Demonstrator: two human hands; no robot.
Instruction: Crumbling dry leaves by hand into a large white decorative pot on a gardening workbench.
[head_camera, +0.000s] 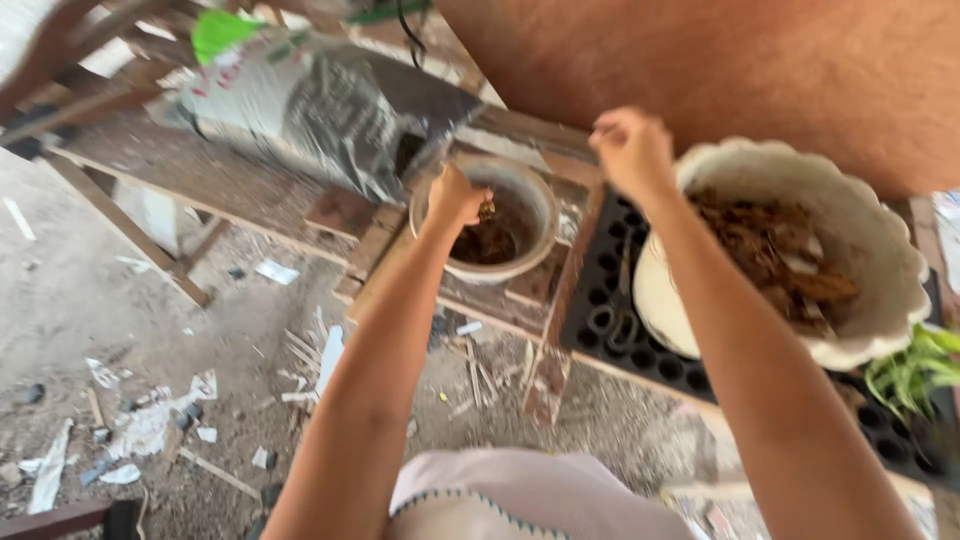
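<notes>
Now the left hand is seen stretched out over the small pot, its grip pinched together on a brown clump of fibrous matter. The clump is held just past the fingertips, right above the dark filling of the pot, so the pot lies directly below the grip and a little beyond it. No long axis can be read from the clump; it is too small and blurred.

The right hand is raised beside the big bowl, a pale one with a scalloped rim, half full of brown husk and chips. That grip is curled shut, but whether anything is held inside cannot be told. The bowl lies to the far side of the right grip, the small pot well off to its other side. The left hand is plainly the nearer one to the small pot; the right is the nearer one to the bowl.

The bowl is carried on a black tray of round cells, the pot on a rough wooden tabletop. A crumpled sack is lying behind the left grip, green leaves beside the bowl.
</notes>
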